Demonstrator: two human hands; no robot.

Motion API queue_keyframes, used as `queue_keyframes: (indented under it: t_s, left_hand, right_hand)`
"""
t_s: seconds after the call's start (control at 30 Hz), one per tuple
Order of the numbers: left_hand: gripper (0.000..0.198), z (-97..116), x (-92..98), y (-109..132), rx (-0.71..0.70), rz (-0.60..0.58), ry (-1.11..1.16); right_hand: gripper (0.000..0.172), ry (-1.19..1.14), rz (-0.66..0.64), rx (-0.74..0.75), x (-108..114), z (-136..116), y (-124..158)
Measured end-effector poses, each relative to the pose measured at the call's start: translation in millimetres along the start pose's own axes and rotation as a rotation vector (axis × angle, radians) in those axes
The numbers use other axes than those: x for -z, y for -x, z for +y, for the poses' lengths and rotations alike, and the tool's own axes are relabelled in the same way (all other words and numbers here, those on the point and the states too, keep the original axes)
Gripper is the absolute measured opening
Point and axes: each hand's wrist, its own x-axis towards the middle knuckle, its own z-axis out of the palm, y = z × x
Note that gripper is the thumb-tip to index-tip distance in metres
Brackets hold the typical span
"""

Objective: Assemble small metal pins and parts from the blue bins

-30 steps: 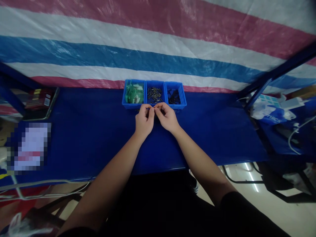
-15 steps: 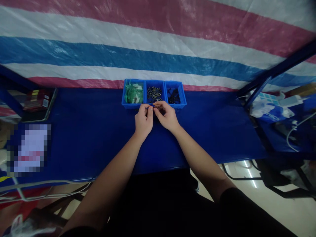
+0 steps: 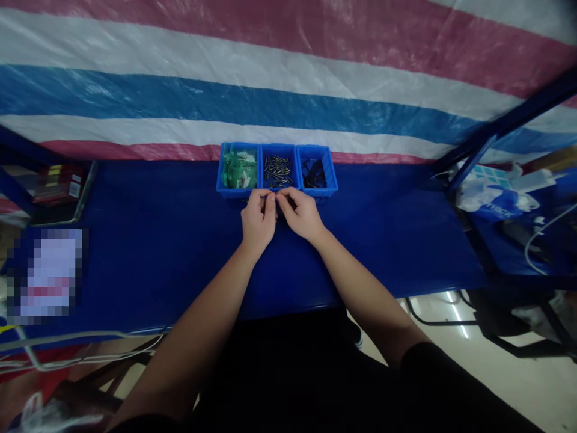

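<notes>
My left hand (image 3: 259, 221) and my right hand (image 3: 301, 213) meet fingertip to fingertip just in front of three joined blue bins. Both are closed in a pinch, and whatever lies between the fingers is too small and hidden to name. Behind my left hand, the left bin (image 3: 238, 193) holds a green plastic bag (image 3: 238, 170) with pale pieces in it. Many small metal pins or screws (image 3: 278, 171) fill the middle bin. Small black parts (image 3: 314, 174) lie in the right bin (image 3: 331, 180).
The bins stand at the back of a blue table (image 3: 387, 240), against a striped plastic sheet (image 3: 288, 78). At the left are a dark red box (image 3: 58, 183) and a blurred-out sheet (image 3: 49, 270). A plastic bag (image 3: 498, 201) and cables lie to the right, past a blue post.
The view has shifted slightly, so the bins and hands sit a little further left. My fingertips stay together, with only a small change in the fingers.
</notes>
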Motion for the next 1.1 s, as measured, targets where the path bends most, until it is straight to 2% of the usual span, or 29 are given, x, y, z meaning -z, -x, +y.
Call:
queue_keyframes:
  t_s: [0.23, 0.37, 0.47, 0.6, 0.77, 0.97, 1.1]
  left_hand:
    - [0.029, -4.1, 0.0, -1.6, -0.01, 0.097, -0.054]
    - [0.033, -2.6, 0.5, -1.4, -0.008, 0.09, -0.06]
    - [0.032, -1.1, 0.5, -0.9, -0.013, 0.087, -0.027]
    - [0.027, -0.4, -0.5, 0.2, -0.03, 0.068, 0.03]
    - [0.019, -1.0, -1.0, 1.0, -0.041, -0.066, 0.09]
    - [0.02, 0.8, 0.5, 0.8, -0.074, -0.097, 0.011]
    - [0.018, 1.9, 0.7, 0.7, -0.087, -0.072, -0.016]
  right_hand:
    - [0.021, 0.069, -0.006, 0.122, 1.1, -0.7, 1.4]
    - [0.018, 0.118, 0.005, 0.172, -0.3, 0.6, 2.3]
    - [0.016, 0.134, 0.061, 0.176, -3.6, -0.9, 3.6]
    - [0.017, 0.113, 0.143, 0.11, -6.8, -4.9, 4.9]
    - [0.017, 0.025, 0.218, 0.008, -5.9, -3.3, 3.2]
    - [0.031, -0.178, 0.193, -0.106, -10.1, 4.0, 2.8]
    - [0.029, -0.253, 0.176, -0.136, -12.2, 6.7, 2.1]
